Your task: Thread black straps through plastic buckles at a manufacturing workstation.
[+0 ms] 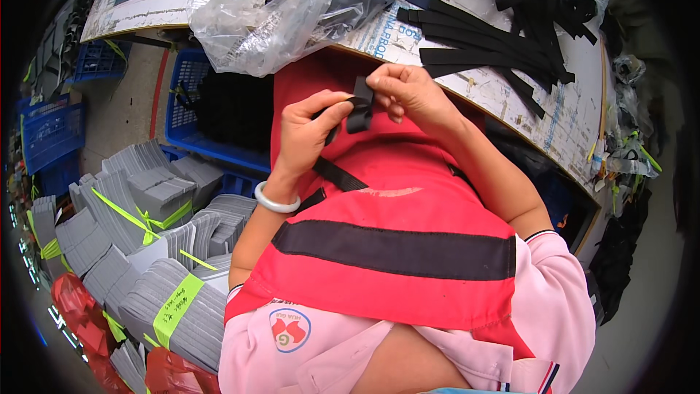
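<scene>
In front of my red apron (408, 175), I hold a black strap (359, 120) folded into a loop. My left hand (312, 125) pinches it from the left side, with a white bangle (277, 198) on that wrist. From the upper right, my right hand (412, 95) grips the strap's upper end between thumb and fingers. Part of the strap is hidden behind my left fingers. A length of black webbing (339, 174) lies across the apron below my hands.
A worn white table (561, 131) carries loose black straps (481, 40) and a clear plastic bag (255, 22). Left of me, a blue crate (182, 73) holds dark material. Stacks of grey sheets (175, 299) tied with yellow-green bands fill the lower left, near red bags (175, 372).
</scene>
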Demonstrator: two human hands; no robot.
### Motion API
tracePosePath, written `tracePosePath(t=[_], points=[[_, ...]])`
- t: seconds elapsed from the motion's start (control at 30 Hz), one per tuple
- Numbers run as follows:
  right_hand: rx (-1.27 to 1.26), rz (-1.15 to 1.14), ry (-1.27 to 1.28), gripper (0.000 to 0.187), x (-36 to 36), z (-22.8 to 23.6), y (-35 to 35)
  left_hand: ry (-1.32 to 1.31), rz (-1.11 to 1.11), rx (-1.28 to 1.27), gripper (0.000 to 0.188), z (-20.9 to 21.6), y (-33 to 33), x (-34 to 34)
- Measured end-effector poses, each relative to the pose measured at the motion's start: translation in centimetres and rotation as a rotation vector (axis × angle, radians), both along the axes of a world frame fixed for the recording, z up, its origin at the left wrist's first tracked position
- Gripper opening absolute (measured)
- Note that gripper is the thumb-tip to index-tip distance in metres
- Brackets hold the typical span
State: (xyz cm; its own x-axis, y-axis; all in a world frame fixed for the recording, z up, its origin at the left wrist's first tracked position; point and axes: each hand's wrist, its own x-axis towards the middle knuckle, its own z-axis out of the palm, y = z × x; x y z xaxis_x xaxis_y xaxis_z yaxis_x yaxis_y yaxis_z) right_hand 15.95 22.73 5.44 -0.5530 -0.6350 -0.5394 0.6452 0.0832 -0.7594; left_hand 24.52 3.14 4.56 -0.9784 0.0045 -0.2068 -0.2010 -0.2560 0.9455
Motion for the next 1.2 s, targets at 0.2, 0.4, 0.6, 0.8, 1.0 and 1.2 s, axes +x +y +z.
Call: tracePosePath(t=[0.2,0.4,0.6,0.8,1.0,1.2], points=[[0.396,-0.089,0.873,0.017,-1.1,-1.3,2.4,-0.058,0.658,-0.220,0.032,1.4,-11.7,5.0],[0.818,-0.107,1.416,0.032,-1.9,-1.8,7.4,-0.115,0.783,0.533,0.028,-7.2,-20.6,10.9],[0.910,-0.040,1.583,0.032,-3.0,-2.1,9.1,-0.133,0.286,0.517,0.039,-5.6,-8.7,4.1],[0.781,0.060,1.580,0.026,-5.3,-2.3,10.0,-0.130,-0.008,0.406,0.029,-2.9,-1.5,-0.1],[0.734,0.100,1.419,0.016,-6.4,-1.6,9.6,-0.228,-0.146,0.546,0.031,-3.2,0.3,-0.1],[0.706,0.091,1.625,0.016,-6.4,0.2,8.4,-0.316,-0.164,0.481,0.025,-4.3,1.1,0.5]])
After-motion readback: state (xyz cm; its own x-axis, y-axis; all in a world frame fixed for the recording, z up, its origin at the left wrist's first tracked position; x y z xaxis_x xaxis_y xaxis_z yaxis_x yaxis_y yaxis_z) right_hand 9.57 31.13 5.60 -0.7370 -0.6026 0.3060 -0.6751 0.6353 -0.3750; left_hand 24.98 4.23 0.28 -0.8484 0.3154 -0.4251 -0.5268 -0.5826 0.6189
